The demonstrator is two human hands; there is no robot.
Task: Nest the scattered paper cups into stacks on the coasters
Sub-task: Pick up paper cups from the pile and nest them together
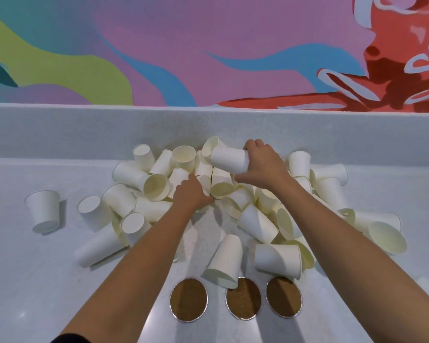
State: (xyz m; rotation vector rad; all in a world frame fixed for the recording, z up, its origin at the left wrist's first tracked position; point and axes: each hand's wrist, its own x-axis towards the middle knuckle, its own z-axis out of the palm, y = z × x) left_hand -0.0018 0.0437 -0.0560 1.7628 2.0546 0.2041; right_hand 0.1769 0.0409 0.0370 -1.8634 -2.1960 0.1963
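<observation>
My right grip (263,167): arm extended, clasping a sideways paper cup (229,160). My left grip (191,194): down in the pile (156,184), hold unclear.

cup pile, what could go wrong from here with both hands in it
The right hand grips a cup high in the heap; lifting it could send loose neighbours rolling. A fallen cup overlaps the middle coaster, so a stack started there might sit crooked. The left hand is dug in among cups and may crush one.
</observation>
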